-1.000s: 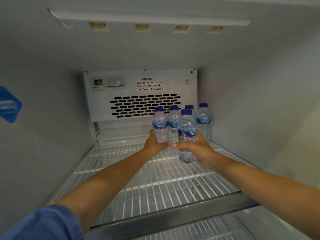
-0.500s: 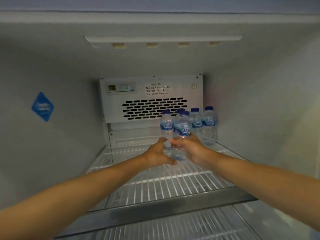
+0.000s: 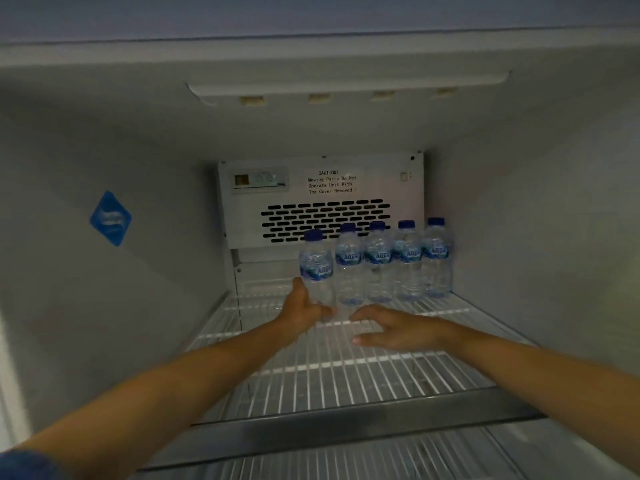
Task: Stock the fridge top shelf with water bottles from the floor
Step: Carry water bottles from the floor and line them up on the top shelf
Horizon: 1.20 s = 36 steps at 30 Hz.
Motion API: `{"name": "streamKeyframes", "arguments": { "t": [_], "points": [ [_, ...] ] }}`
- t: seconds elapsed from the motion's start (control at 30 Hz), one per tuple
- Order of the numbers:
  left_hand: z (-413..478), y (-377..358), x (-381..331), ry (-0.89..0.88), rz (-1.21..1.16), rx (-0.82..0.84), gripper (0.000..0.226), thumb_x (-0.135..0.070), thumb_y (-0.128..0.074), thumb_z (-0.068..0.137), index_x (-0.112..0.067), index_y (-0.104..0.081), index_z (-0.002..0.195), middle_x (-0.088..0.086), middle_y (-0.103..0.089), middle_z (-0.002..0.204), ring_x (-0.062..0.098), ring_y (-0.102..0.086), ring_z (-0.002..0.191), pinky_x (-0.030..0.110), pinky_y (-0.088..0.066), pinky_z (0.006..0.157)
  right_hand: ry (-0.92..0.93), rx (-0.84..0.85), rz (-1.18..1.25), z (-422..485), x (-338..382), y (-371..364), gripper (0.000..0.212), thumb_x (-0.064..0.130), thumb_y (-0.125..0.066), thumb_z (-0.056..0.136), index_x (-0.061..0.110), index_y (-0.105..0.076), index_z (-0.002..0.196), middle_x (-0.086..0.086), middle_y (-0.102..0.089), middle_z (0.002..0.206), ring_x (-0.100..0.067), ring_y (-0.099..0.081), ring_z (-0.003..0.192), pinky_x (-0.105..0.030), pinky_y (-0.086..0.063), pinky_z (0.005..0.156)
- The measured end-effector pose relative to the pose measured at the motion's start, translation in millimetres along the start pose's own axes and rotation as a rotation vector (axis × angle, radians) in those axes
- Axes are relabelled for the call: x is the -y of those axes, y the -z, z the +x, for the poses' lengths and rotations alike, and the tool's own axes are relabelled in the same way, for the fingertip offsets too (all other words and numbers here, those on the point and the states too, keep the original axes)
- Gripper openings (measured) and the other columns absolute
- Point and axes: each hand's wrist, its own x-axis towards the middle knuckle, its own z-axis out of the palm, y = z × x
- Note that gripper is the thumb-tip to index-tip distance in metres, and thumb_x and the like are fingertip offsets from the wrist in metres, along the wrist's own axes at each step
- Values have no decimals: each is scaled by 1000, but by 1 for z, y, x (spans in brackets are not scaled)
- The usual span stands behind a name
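Observation:
Several clear water bottles with blue caps and blue labels stand in a row (image 3: 408, 261) at the back right of the white wire top shelf (image 3: 346, 375). The leftmost bottle (image 3: 316, 261) stands upright at the row's left end. My left hand (image 3: 301, 313) wraps around its lower part, thumb on its left side. My right hand (image 3: 398, 329) hovers palm down over the shelf in front of the row, fingers spread, touching no bottle.
A white vent panel (image 3: 325, 220) with a caution label fills the back wall behind the bottles. A blue sticker (image 3: 110, 218) is on the left wall. The shelf's metal front rail (image 3: 346, 431) crosses below my arms, with another wire shelf (image 3: 346, 462) under it.
My right hand has let go of its bottle, which now stands in the row, and has drawn back open. My left hand has moved its bottle to the row's left end.

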Motion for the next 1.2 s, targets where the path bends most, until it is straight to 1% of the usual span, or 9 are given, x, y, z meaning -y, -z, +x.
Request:
{"name": "streamKeyframes", "arguments": {
  "t": [0.07, 0.2, 0.3, 0.47, 0.6, 0.7, 0.9, 1.03, 1.2],
  "points": [
    [11, 2, 2, 29, -25, -14, 69, 0, -80, 70, -14, -34, 120, 15, -57, 124, 29, -58, 112, 41, -51, 94, 4, 44, -63, 1, 2, -2, 70, 56, -47, 92, 26, -21, 150, 9, -14, 157, -15, -28, 140, -30, -25, 115],
    [28, -1, 5, 45, -28, 0, 69, -1, -80, 71, -13, -34, 121, 15, -57, 120, 26, -59, 103, 34, -55, 76, -7, 112, -165, 1, 5, 1, 75, 59, -38, 94, 28, -5, 154, 10, 4, 161, -14, -11, 147, -28, -12, 117],
    [39, -4, 8, 28, -10, 25, 67, -1, -78, 73, -12, -34, 122, 14, -56, 122, 25, -58, 106, 36, -53, 83, -12, 136, -186, 1, 1, 3, 76, 60, -37, 94, 29, -2, 154, 10, 9, 161, -13, -4, 148, -30, -7, 118],
    [51, -5, 14, 60, -53, 20, 66, -1, -76, 76, -11, -34, 125, 5, -53, 117, 20, -54, 108, 34, -50, 90, 3, 126, -188, 3, 0, 4, 77, 60, -40, 93, 30, -3, 154, 11, 8, 161, -11, -5, 148, -28, -8, 118],
    [57, -4, 18, 81, -72, 53, 73, -3, -79, 72, -10, -35, 130, 7, -57, 122, 23, -56, 113, 43, -50, 98, 10, 119, -181, 5, -2, 2, 77, 59, -42, 93, 30, -6, 154, 12, 5, 161, -11, -8, 147, -28, -11, 119],
    [57, -3, 19, 98, -77, 59, 75, -3, -80, 70, -11, -39, 131, 10, -59, 123, 25, -58, 114, 46, -49, 98, 4, 121, -183, 6, -1, 3, 75, 58, -42, 93, 30, -7, 153, 14, 3, 160, -11, -11, 146, -27, -13, 118],
    [55, -2, 16, 116, -114, 35, 67, 4, -77, 70, -7, -45, 127, 7, -59, 115, 25, -58, 111, 40, -51, 95, -6, 120, -172, 8, -1, 3, 76, 59, -43, 92, 31, -7, 153, 15, 5, 160, -12, -13, 146, -27, -13, 118],
    [54, 2, 17, 117, -105, 98, 79, -9, -84, 57, -9, -48, 127, 10, -63, 122, 24, -61, 110, 39, -53, 93, -10, 122, -158, 9, -3, 3, 76, 59, -44, 92, 31, -7, 153, 15, 4, 160, -12, -13, 146, -24, -13, 115],
    [50, 2, 18, 118, -120, 93, 67, 4, -74, 74, -13, -40, 129, 8, -60, 121, 23, -58, 113, 38, -49, 98, -27, 133, -135, 9, -6, 3, 77, 59, -44, 92, 32, -6, 153, 13, 6, 161, -12, -11, 147, -20, -12, 110]
  ]
}}
